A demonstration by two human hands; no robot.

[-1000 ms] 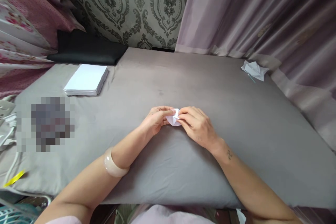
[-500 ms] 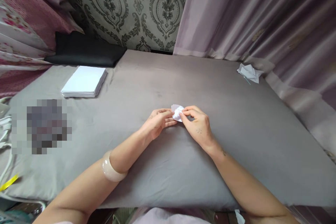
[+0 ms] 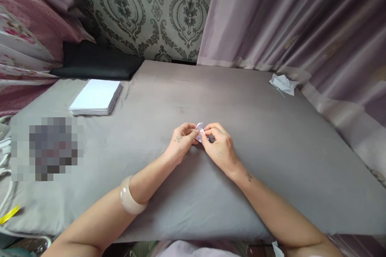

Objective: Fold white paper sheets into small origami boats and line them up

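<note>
A small piece of white paper, folded or crumpled, is held between my two hands above the grey-covered surface. My left hand pinches it from the left, thumb on the near side and fingers curled behind. From the right, my right hand grips its edge between thumb and fingertips. Most of the paper is hidden by the fingers, so its exact shape cannot be made out. A pale bangle circles my left forearm.
A stack of white paper lies at the back left, before a folded black cloth. Loose white paper pieces lie at the far right by the curtain. White cables and a yellow strip are at the left edge.
My left hand has turned over so its back shows, and its fingers have closed on the paper. My right hand has shifted slightly left. Less of the paper now shows.
</note>
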